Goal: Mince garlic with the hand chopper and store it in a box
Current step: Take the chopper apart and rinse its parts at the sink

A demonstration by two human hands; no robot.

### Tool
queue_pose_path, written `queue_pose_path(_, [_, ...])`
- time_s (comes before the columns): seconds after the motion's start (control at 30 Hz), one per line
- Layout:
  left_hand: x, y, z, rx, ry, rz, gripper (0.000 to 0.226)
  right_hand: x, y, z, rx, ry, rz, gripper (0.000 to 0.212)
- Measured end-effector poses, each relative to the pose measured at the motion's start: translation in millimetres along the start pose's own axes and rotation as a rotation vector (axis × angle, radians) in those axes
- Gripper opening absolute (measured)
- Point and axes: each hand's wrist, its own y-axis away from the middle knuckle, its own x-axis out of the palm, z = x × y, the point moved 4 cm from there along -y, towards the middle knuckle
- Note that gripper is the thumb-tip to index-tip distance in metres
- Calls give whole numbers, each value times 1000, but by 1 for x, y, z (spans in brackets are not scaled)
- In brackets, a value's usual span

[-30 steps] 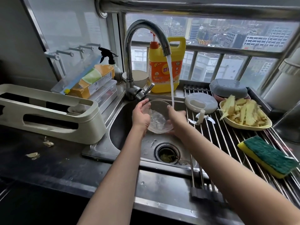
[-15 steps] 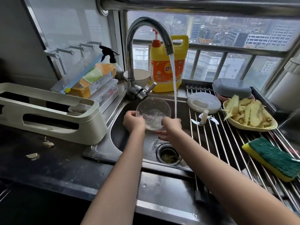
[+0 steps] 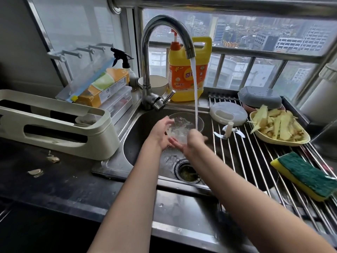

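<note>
Over the sink (image 3: pixel 138 136), the clear chopper bowl (image 3: pixel 186 123) is tilted with its opening towards me, water sloshing inside. My left hand (image 3: pixel 160 134) grips its left rim. My right hand (image 3: pixel 193 141) holds its right side from below, and the tap's stream (image 3: pixel 195 92) lands on that hand by the rim. The white chopper lid (image 3: pixel 228 113) and the blade piece (image 3: pixel 228 131) lie on the roll-up drying rack (image 3: pixel 255 170) to the right.
A yellow plate of pale slices (image 3: pixel 277 126), a grey lidded box (image 3: pixel 259 97) and a green-yellow sponge (image 3: pixel 306 176) sit on the rack. Dish soap (image 3: pixel 187 70) stands behind the faucet (image 3: pixel 147 52). A cream holder (image 3: pixel 54 121) and garlic skins (image 3: pixel 52 158) occupy the left counter.
The bowl went from upright under the stream to tilted towards me, lower in the sink. It then shifted slightly right, so the water now falls on my right hand.
</note>
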Motion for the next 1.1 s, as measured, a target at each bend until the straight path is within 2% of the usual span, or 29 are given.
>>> queue_pose_path(0.1, [-1, -5, 9, 24, -273, -140, 68, -5, -6, -16, -201, 78, -81, 49])
queue_pose_path(0.23, [-14, -13, 22, -72, -287, -247, 51, 4, -2, -14, -316, 361, -113, 46])
queue_pose_path(0.3, [-22, -20, 19, 37, -311, -309, 42, 9, 7, -3, -347, 576, -73, 46])
queue_pose_path(0.37, [-27, -28, 12, 180, -250, -333, 37, 11, 5, 13, -376, 682, 2, 50])
queue_pose_path(0.43, [-24, -29, 8, 227, -80, -260, 46, 10, 3, 29, -368, 700, 89, 44])
queue_pose_path(0.5, [-18, -26, 8, 184, -11, -193, 49, 8, 3, 41, -437, 813, 103, 28])
queue_pose_path(0.57, [-12, -20, 9, 94, -91, -148, 43, 8, 3, 52, -644, 986, 44, 20])
queue_pose_path(0.63, [-4, -8, 12, -69, -37, -50, 21, 11, 11, 59, -936, 1127, 12, 28])
queue_pose_path(0.67, [-1, -5, 16, -184, 51, 32, 32, 13, 15, 59, -1083, 1215, 0, 30])
queue_pose_path(0.7, [0, -5, 19, -261, 153, 118, 57, 15, 18, 55, -1211, 1310, 0, 34])
queue_pose_path(0.77, [5, -6, 14, -256, 375, 342, 87, 17, 16, 40, -1308, 1431, 80, 41])
queue_pose_path(0.8, [6, -7, 11, -212, 468, 416, 92, 17, 16, 34, -1293, 1439, 145, 43])
queue_pose_path(0.87, [5, -6, 5, -136, 566, 425, 90, 16, 8, 27, -1186, 1400, 260, 51])
queue_pose_path(1.0, [10, 0, -1, 9, 381, 346, 59, 8, -10, 31, -799, 1270, 453, 60])
queue_pose_path(1.07, [13, -1, -3, 38, 334, 314, 44, 3, -7, 31, -622, 1054, 560, 62])
queue_pose_path(1.1, [16, 1, -4, 42, 311, 321, 43, 2, -6, 31, -602, 971, 545, 64])
